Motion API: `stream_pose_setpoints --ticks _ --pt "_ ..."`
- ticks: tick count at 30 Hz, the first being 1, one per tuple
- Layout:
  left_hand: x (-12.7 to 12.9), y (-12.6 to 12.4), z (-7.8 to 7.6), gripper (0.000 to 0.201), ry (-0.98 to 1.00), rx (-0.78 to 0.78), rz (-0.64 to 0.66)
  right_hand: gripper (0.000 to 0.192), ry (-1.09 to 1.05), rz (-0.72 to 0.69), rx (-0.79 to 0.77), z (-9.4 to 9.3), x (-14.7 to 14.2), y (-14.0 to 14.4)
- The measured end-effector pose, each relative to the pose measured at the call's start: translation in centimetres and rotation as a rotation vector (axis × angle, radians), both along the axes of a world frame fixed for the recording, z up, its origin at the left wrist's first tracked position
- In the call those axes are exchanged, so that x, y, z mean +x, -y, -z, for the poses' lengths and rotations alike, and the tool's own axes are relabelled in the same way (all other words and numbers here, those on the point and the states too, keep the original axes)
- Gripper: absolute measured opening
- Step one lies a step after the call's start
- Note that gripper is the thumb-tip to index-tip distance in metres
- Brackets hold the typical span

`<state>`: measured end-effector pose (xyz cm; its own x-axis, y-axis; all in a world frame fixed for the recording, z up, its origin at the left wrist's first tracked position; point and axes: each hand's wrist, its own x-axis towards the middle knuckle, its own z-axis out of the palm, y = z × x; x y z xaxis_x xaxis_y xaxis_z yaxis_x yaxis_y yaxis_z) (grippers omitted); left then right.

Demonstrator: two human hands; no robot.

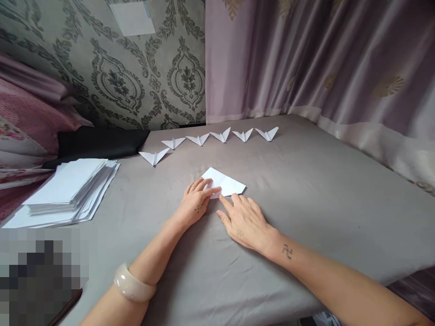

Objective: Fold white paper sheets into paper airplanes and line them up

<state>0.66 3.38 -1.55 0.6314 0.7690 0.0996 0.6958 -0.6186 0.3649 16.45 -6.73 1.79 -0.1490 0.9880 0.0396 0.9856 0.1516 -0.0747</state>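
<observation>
A folded sheet of white paper (228, 184) lies flat on the grey cloth in front of me, with a point at its top and slanting edges. My left hand (198, 199) rests on its left part, thumb and fingers apart and pressing on the paper. Along the lower edge, my right hand (245, 219) is open, its fingers spread and its index fingertip touching the paper near my left thumb. Part of the sheet's left side is hidden under my left fingers.
Several folded white paper planes (221, 136) stand in a row towards the back of the grey cloth-covered table (322, 194). A stack of white paper (71, 181) sits at the left, before a black cloth (102, 141). Purple curtains (322, 54) hang behind and to the right.
</observation>
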Motion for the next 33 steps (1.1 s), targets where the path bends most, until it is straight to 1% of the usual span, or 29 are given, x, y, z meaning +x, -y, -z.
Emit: stream_pose_setpoints --ticks 10,12,14,16,18,20,22,26,28,31,33 --pt "-0.2 0.0 0.2 0.041 0.013 0.009 -0.006 0.057 0.019 0.116 -0.061 -0.1 1.0 0.3" --pt "-0.4 -0.1 0.3 0.039 0.048 0.021 -0.069 0.056 0.015 0.135 -0.063 -0.1 1.0 0.3" --pt "-0.6 -0.3 0.1 0.049 0.076 0.028 -0.187 0.054 0.005 0.156 -0.054 0.0 1.1 0.2" --pt "-0.7 -0.5 -0.2 0.06 0.081 0.009 -0.313 0.045 -0.011 0.193 -0.045 -0.1 1.4 0.1" --pt "-0.7 -0.6 -0.8 0.061 0.082 -0.04 -0.398 0.036 -0.037 0.238 -0.046 -0.2 1.7 -0.2" --pt "-0.5 -0.7 -1.5 0.055 0.095 -0.094 -0.443 0.029 -0.077 0.268 -0.03 -0.3 2.2 -0.5" --pt "-0.3 -0.7 -2.0 0.045 0.118 -0.153 -0.484 0.025 -0.13 0.27 0.008 -0.3 2.5 -0.8" --pt "0.0 -0.5 -2.5 0.027 0.152 -0.266 -0.596 0.019 -0.23 0.242 0.101 0.1 2.9 -1.2" --pt "0.2 -0.2 -2.5 0.02 0.15 -0.232 -0.618 0.018 -0.258 0.223 0.155 0.5 2.9 -1.4" --pt "0.5 0.4 -2.6 0.015 0.191 -0.146 -0.623 0.022 -0.275 0.185 0.201 1.0 3.0 -1.7" --pt "0.8 0.9 -2.6 0.011 0.281 -0.189 -0.642 0.023 -0.282 0.144 0.204 1.3 3.0 -1.9"
